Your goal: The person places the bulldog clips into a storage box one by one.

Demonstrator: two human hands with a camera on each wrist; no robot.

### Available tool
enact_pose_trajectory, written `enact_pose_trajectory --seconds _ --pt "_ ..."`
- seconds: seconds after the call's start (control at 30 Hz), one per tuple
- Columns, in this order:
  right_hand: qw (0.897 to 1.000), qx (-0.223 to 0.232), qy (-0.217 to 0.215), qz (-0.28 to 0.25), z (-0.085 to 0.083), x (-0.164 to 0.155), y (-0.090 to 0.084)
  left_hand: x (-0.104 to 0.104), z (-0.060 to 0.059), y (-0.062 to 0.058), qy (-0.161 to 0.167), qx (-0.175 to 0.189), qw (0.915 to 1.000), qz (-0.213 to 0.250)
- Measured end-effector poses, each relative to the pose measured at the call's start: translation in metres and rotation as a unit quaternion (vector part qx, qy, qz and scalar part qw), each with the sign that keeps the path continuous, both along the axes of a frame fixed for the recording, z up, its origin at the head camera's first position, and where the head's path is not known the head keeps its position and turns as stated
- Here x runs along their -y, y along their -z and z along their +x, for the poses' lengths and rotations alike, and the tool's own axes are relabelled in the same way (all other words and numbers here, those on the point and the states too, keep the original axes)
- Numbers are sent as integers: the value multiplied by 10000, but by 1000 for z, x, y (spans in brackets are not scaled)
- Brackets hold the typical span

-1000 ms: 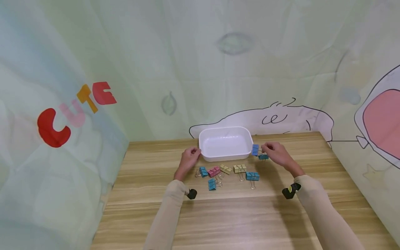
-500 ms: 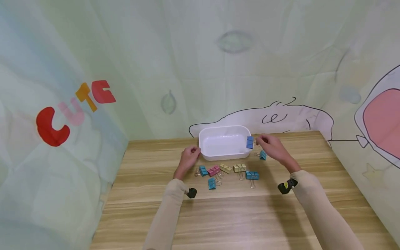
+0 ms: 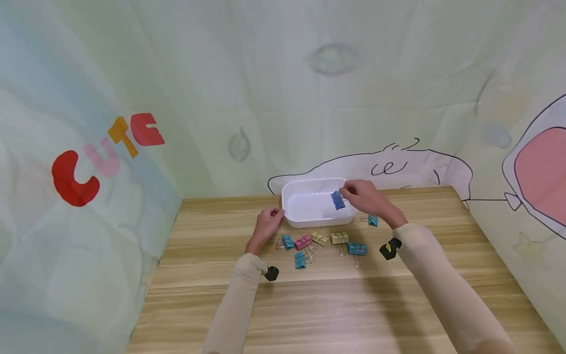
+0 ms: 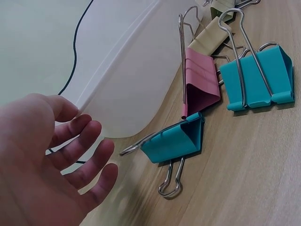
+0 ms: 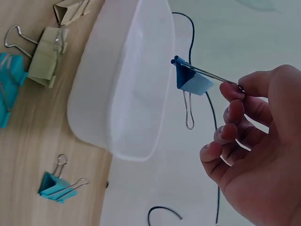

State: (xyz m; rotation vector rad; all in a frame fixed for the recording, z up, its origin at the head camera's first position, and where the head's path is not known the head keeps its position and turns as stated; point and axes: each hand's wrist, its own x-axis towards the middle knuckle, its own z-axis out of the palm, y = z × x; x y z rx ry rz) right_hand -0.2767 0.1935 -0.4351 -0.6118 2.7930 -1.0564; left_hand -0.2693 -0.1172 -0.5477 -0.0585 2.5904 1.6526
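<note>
Now | right hand (image 3: 364, 197) fingers pinch blue clip (image 3: 338, 199) over white tray (image 3: 295, 220) | left hand (image 3: 267, 225) relaxed beside tray

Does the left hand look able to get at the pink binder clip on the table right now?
Probably yes. The left hand holds nothing and sits by the white tray, with the pink binder clip lying close beside it on the table, and nothing lies across the way.
</note>
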Motion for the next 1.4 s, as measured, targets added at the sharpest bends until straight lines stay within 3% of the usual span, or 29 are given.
enact_pose_trajectory --seconds 0.33,0.57,0.8,0.97,1.4 --pt "9927 -767 -640 671 -12 35 -19 -2 1 0 14 -32 10000 42" --pt "9921 -791 -656 722 -12 34 -22 -2 1 1 19 50 10000 31" --pt "9931 -595 -428 910 -18 15 -18 0 -1 2 -3 -17 10000 61" --pt "9919 -382 -235 1187 -24 -8 -5 0 -1 1 -2 11 10000 48" --pt "9914 258 30 1285 -17 -39 22 1 0 3 36 -55 9999 79"
